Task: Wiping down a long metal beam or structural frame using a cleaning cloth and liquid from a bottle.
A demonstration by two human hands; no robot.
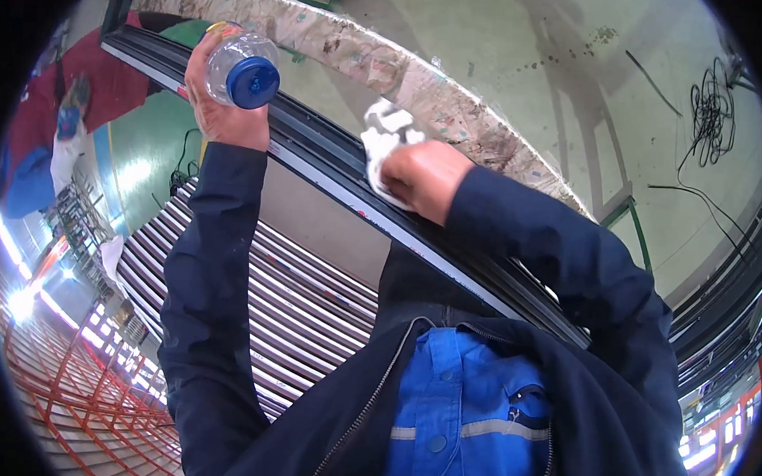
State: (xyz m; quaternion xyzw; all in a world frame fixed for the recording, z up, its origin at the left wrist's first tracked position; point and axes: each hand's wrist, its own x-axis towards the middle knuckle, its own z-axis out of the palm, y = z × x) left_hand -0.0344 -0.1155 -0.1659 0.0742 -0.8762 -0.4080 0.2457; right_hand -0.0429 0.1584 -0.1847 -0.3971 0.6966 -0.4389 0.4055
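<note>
My left hand (229, 124) is wrapped round a clear plastic bottle (229, 58), whose round blue cap (253, 83) faces up toward me. It holds the bottle just above a long black frame profile (305, 133) that runs slantwise from the upper left to the lower right. Bunched in my right hand (430, 179) is a white cloth (380, 144) with dark patches. That hand rests at the profile, the cloth lying against it; the fingertips are partly hidden in the folds.
Beyond the profile curves a worn, plastic-wrapped padded edge (364, 50). Striped metal bars (309, 320) lie below on the near side. A person in a dark red top (107, 77) is at the left. Black cable (711, 116) lies coiled on the green floor.
</note>
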